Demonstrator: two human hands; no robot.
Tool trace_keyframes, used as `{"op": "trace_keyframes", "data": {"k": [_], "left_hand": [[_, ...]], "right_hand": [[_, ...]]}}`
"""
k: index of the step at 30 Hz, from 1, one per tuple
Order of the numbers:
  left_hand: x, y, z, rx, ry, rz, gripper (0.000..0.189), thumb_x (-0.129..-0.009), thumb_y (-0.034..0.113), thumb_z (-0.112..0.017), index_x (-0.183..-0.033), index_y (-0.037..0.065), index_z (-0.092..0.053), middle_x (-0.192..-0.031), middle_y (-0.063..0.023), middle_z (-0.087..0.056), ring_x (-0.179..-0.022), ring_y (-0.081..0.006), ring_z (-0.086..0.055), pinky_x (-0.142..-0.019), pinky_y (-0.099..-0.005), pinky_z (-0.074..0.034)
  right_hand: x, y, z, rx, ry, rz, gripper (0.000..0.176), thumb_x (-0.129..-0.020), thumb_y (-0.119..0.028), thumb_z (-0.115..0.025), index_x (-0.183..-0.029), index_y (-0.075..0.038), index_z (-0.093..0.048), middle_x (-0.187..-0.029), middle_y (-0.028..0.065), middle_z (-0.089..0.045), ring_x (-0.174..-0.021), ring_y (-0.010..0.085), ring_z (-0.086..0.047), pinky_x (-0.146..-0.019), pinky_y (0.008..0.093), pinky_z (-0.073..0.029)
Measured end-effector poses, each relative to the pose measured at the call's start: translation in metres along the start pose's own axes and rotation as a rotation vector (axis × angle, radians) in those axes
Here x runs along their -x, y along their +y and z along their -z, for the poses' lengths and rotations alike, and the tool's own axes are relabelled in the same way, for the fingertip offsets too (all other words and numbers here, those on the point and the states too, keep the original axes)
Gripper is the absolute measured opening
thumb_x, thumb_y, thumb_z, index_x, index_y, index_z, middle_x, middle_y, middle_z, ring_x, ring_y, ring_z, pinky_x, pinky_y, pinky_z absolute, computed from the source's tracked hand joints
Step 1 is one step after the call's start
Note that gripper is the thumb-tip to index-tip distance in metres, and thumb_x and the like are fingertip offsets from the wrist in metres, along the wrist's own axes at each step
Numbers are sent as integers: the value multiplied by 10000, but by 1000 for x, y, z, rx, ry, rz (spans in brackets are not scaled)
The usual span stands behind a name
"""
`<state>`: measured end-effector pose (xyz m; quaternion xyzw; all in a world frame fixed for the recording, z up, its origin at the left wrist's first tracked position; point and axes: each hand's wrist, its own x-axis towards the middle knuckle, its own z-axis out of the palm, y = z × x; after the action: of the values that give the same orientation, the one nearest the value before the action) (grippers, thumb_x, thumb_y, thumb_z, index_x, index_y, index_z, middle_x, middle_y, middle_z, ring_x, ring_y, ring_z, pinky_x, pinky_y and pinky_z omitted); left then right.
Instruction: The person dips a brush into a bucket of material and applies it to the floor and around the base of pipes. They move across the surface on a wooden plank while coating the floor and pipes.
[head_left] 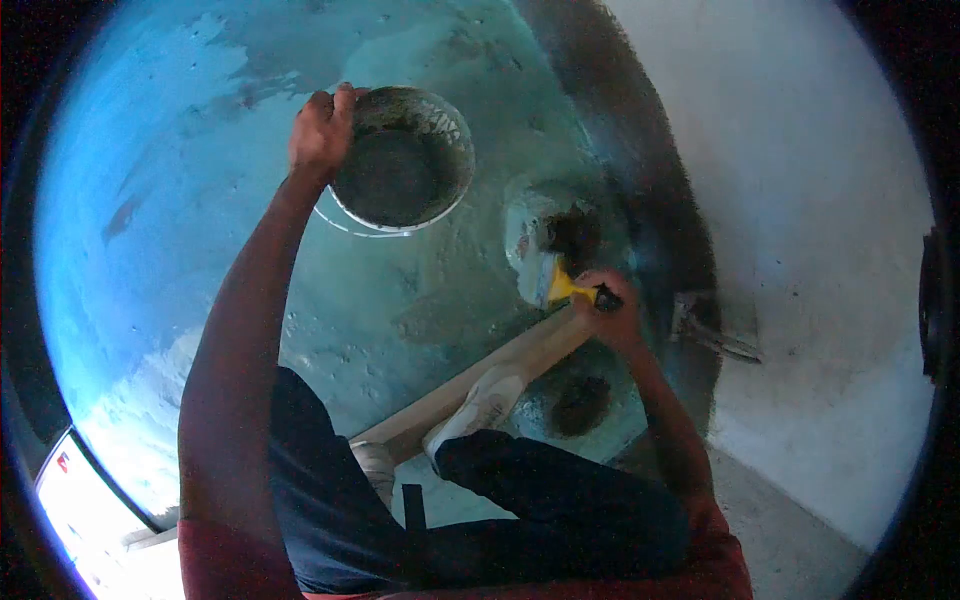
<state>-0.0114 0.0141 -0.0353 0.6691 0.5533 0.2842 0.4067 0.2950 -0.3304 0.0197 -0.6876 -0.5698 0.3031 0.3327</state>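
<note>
1. The left hand grips a bucket, fingers curled tight over the rim's left edge (dark grey mix inside).
2. The bucket sits over the blue-green floor, upper centre of view, its wire bail hanging below. Whether it rests on the floor cannot be told.
3. The right hand is closed, fingers wrapped round a yellow-handled tool. Its smeared head points at a dark wet patch at the foot of the wall.
4. A plank runs under that hand, with the person's shoe planted on it.
5. A metal piece lies against the wall, just right of the right hand.
</note>
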Motion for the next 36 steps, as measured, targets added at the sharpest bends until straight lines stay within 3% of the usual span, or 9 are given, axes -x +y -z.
{"op": "trace_keyframes", "data": {"k": [4,7,8,10,15,18,26,33,36], "left_hand": [[6,11,2,7,20,-34,390,-941,343,-405,-996,64,-672,-953,-230,-610,-957,-395,-573,-837,-417,-437],[4,11,3,-20,21,-30,393,-939,347,-406,-995,61,-670,-946,-230,-606,-951,-401,-570,-837,-425,-436],[-1,1,0,-38,20,-33,393,-939,349,-403,-998,66,-670,-942,-231,-604,-948,-405,-568,-836,-429,-436],[-2,-12,-4,-42,17,-76,394,-940,353,-396,-1005,79,-670,-936,-234,-599,-944,-412,-565,-833,-437,-435],[-7,-19,-5,-58,39,-170,403,-938,378,-378,-1029,112,-667,-931,-244,-593,-938,-424,-557,-823,-454,-431],[-4,-14,-4,-39,12,-172,417,-938,395,-376,-1032,108,-664,-959,-246,-595,-949,-427,-556,-826,-458,-430],[-11,-22,-11,-74,29,34,436,-938,390,-397,-1007,42,-652,-965,-245,-608,-949,-417,-574,-836,-427,-437],[-1,-11,-8,-72,72,-187,428,-941,369,-401,-969,24,-654,-945,-238,-611,-945,-406,-579,-823,-417,-445],[1,1,-3,4,20,25,407,-940,367,-398,-989,71,-673,-924,-223,-608,-940,-395,-579,-824,-410,-446]], "right_hand": [[-10,-3,0,23,-5,-148,207,-727,-86,-715,-885,-59,-583,-928,66,-601,-944,211,-566,-842,341,-458],[-54,34,17,-56,77,-60,197,-726,-81,-713,-873,-73,-581,-892,48,-587,-911,201,-557,-827,347,-461],[-70,48,23,-585,114,-137,190,-725,-62,-708,-863,-78,-578,-881,41,-583,-902,189,-554,-820,344,-463],[-97,57,28,-860,231,-136,179,-722,-21,-699,-843,-72,-578,-861,28,-584,-871,158,-553,-794,323,-466],[-118,57,44,183,417,241,167,-724,2,-697,-832,-56,-584,-853,24,-597,-828,122,-558,-764,287,-459],[-86,31,33,56,237,65,170,-748,-44,-700,-857,-79,-574,-888,53,-610,-832,161,-571,-793,346,-477],[-19,-7,3,148,-41,128,201,-735,-18,-698,-893,-25,-574,-925,102,-605,-904,198,-589,-839,328,-455],[-38,-27,16,1,-158,-16,193,-714,-3,-699,-873,-24,-592,-898,71,-618,-893,162,-588,-823,323,-461],[-80,6,19,15,-104,22,173,-692,-13,-690,-832,-44,-594,-847,51,-606,-849,156,-580,-788,315,-458]]}}
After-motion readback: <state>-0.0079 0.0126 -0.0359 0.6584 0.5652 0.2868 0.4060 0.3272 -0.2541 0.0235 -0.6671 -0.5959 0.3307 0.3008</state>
